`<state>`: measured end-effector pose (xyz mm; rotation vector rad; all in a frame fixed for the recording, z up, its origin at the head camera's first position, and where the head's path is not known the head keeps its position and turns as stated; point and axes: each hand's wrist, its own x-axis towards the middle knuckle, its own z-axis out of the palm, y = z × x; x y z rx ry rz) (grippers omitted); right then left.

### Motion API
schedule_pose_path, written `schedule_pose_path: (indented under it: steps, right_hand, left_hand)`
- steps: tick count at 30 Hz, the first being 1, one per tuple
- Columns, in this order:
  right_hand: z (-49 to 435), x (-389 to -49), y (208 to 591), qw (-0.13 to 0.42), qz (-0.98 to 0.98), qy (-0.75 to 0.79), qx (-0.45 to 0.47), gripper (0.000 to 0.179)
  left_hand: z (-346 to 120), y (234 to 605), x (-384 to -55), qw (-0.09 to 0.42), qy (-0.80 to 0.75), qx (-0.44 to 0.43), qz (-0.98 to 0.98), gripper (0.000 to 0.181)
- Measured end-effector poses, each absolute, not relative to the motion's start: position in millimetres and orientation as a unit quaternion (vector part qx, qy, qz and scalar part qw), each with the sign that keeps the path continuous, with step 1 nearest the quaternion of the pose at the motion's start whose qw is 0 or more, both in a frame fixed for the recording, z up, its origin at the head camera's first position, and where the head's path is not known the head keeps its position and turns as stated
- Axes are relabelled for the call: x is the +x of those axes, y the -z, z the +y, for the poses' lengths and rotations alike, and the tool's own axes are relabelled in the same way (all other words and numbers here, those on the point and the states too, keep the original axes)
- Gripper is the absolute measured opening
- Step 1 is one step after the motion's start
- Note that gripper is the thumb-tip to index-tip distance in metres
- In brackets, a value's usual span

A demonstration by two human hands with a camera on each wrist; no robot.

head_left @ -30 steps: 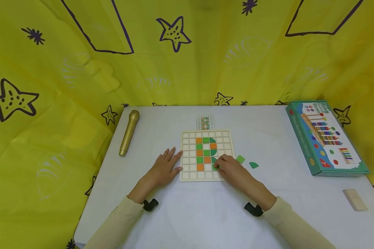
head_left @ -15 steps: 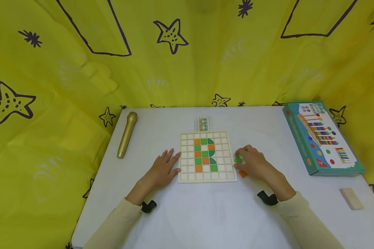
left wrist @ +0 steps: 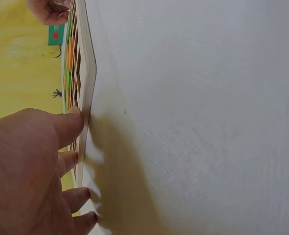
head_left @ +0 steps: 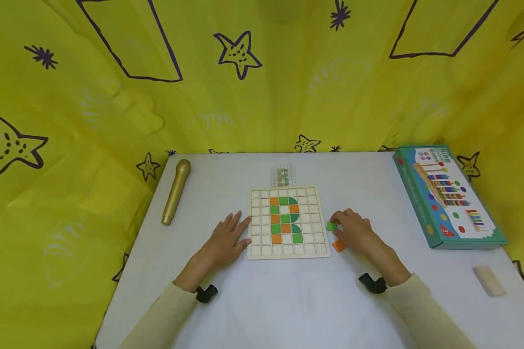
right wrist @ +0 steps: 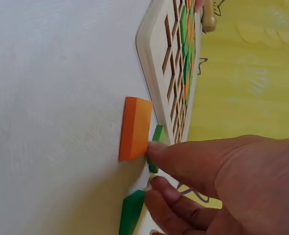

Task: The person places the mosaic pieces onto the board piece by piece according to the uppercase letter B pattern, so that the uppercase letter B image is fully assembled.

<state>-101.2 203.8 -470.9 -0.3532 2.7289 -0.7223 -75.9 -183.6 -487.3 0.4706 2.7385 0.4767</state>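
A pale wooden grid board (head_left: 262, 250) lies on the table, with orange and green tiles forming a letter R (head_left: 286, 228). My left hand (head_left: 227, 242) rests flat beside it, thumb and fingertips at its left edge. In the left wrist view the thumb (left wrist: 68, 128) touches the board's side. To the board's right, my right hand (head_left: 353, 230) pinches a green square tile (head_left: 330, 226) low at the table. Below those fingers lies an orange square tile (head_left: 338, 245). The right wrist view also shows a dark green tile (right wrist: 132, 211) under the hand, hidden from the head view.
A small pattern card (head_left: 283, 175) lies behind the board. A gold microphone (head_left: 176, 191) is at the back left. A green game box (head_left: 450, 198) and a wooden block (head_left: 489, 280) lie at the right. A yellow patterned cloth (head_left: 284, 106) hangs behind the table.
My right hand has left a green tile in the R's lower right and moved right to the loose tiles. The green square tile has turned slightly in its fingers. My left hand stays put.
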Motion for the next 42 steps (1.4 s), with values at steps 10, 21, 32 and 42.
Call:
schedule_pose_path:
  steps: [10, 21, 32, 42]
  right_hand:
    - [199, -100, 476, 0.133, 0.935, 0.294, -0.146, 0.03]
    - [211, -104, 473, 0.14, 0.926, 0.308, -0.169, 0.019]
    - [212, -107, 465, 0.204, 0.923, 0.284, -0.159, 0.038]
    - [208, -106, 475, 0.176, 0.917, 0.31, -0.178, 0.026]
  left_hand:
    - [-185, 486, -74, 0.159, -0.177, 0.167, 0.957, 0.069]
    - [-185, 490, -72, 0.168, -0.165, 0.167, 0.957, 0.07]
    - [-185, 487, -73, 0.168, -0.166, 0.162, 0.958, 0.07]
    - [-184, 485, -74, 0.168, -0.167, 0.165, 0.957, 0.07]
